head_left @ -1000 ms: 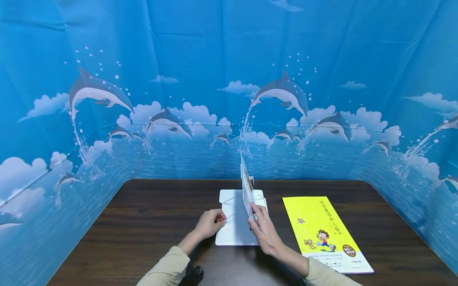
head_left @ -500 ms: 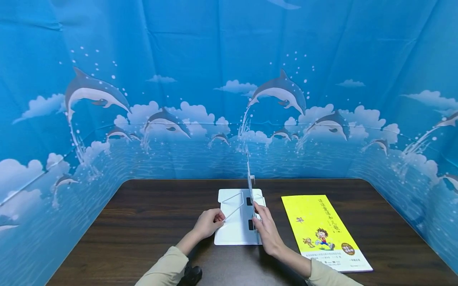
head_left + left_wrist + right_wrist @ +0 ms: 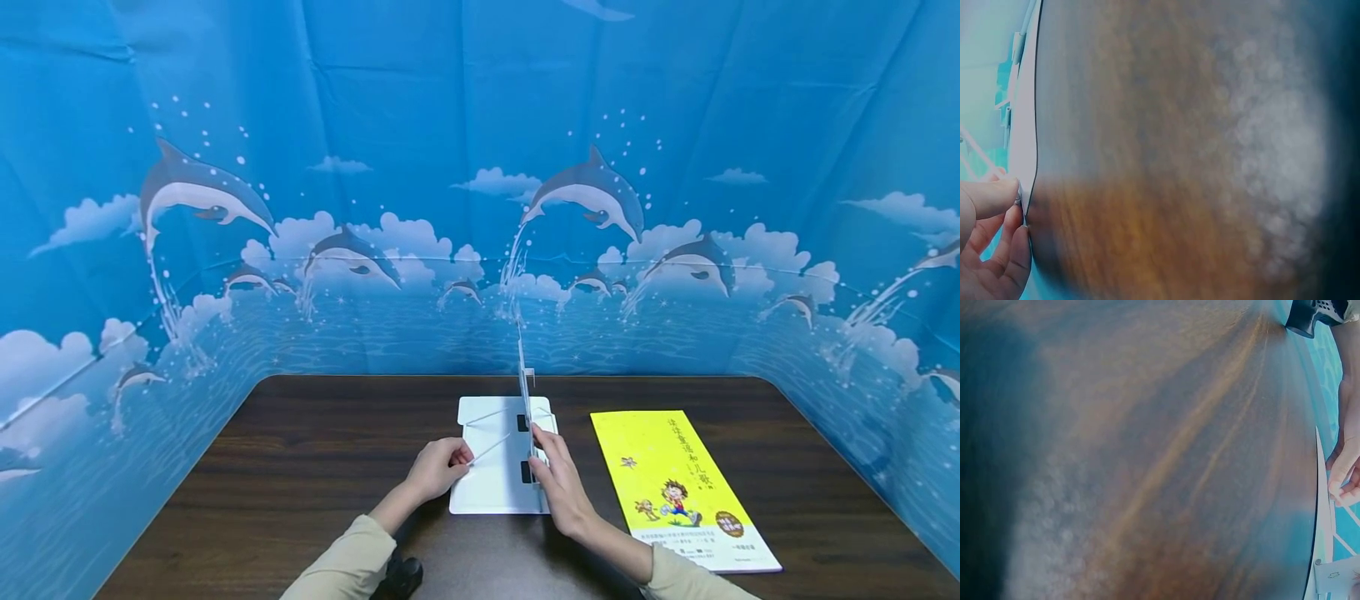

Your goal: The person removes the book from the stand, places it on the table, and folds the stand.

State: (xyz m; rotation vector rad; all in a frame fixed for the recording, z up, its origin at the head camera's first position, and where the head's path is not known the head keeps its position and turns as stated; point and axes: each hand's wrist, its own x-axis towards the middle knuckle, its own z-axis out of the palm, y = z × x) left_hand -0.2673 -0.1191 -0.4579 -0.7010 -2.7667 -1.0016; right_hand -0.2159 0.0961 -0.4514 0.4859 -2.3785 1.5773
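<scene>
A white book stand lies on the table, its flat base down and its thin panel standing up almost edge-on. Two black patches show on the base beside the panel's foot. My left hand is at the base's left edge, thumb and forefinger pinching the thin white wire support. In the left wrist view, the pinching fingers overlap the base's rim. My right hand grips the upright panel low on its near edge, with the thumb nearest me. Its palm side is hidden.
A yellow children's book lies to the right on the dark wooden table. Something black is by the left sleeve at the near edge. A blue dolphin curtain hangs around the table's back and sides.
The panel, leaning left a second ago, has swung right to stand nearly upright, uncovering the black patches. Since half a second ago, the wire support has shifted slightly. Both hands stay put.
</scene>
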